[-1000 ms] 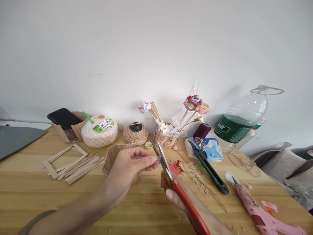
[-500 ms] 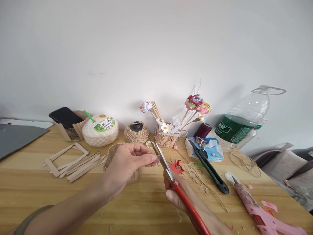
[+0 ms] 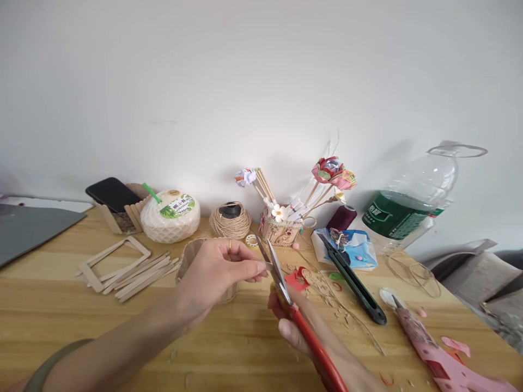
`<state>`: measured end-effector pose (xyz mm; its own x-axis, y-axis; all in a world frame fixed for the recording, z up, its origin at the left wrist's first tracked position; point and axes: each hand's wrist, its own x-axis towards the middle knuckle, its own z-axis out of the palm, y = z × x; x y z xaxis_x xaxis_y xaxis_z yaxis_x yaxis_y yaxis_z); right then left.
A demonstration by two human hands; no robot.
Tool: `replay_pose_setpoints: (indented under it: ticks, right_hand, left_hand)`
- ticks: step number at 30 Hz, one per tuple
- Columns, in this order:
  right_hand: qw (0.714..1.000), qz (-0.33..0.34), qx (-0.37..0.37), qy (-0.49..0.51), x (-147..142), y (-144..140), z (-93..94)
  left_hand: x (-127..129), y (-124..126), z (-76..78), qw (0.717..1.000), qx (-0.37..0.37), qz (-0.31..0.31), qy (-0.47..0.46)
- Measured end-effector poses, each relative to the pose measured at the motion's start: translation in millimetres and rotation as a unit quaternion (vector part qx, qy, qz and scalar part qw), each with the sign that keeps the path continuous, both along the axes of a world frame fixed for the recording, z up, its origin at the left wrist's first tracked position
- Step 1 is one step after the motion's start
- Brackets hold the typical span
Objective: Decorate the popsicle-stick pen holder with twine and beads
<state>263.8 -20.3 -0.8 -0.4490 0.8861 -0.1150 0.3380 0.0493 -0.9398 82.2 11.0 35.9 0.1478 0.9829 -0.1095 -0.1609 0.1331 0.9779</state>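
My left hand [image 3: 223, 269] pinches a small, thin, pale strip [image 3: 268, 266] between thumb and forefinger. It looks like wood, but most of it is hidden by the fingers. In my right hand [image 3: 296, 321] are scissors [image 3: 281, 283] with red handles, their blades parted and pointing away from me. The strip's free end lies at the gap between the blades. Behind my left hand, partly covered by it, stands a small container walled with wooden pieces [image 3: 188, 257]. Wood chips [image 3: 322, 288] and red paper scraps [image 3: 297, 279] lie just beyond the scissors.
Craft sticks [image 3: 141, 277] and a stick frame [image 3: 92, 277] lie left. Along the wall stand a phone holder, a white coconut [image 3: 169, 220], twine [image 3: 230, 220], a flower pot [image 3: 281, 228] and a large bottle [image 3: 402, 212]. A utility knife [image 3: 355, 283] and pink glue gun [image 3: 433, 354] lie right.
The scissor blades have parted a little wider. Slightly more of the pale strip shows past my left fingertips. The whole view has shifted slightly.
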Motion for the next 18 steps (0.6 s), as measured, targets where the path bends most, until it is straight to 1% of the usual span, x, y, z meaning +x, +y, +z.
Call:
replay_pose_setpoints:
  ticks: [3, 10, 15, 18]
  right_hand:
    - [1.0, 0.009, 0.001, -0.004, 2.4, -0.2, -0.3]
    - [0.999, 0.004, -0.023, -0.023, 4.4, -2.1, 3.6]
    - [0.998, -0.009, -0.021, -0.051, 2.1, -3.0, 7.2]
    - [0.997, -0.01, -0.021, -0.07, 2.4, -2.2, 7.8]
  left_hand:
    - [1.7, -0.5, 1.0, 1.0, -0.005, -0.018, 0.005]
    - [-0.7, 0.4, -0.3, 1.0, -0.01, -0.027, -0.008]
    - [-3.1, 0.3, 0.8, 0.999, -0.021, -0.023, -0.013]
    - [-4.1, 1.0, 1.7, 1.0, -0.02, -0.019, 0.001]
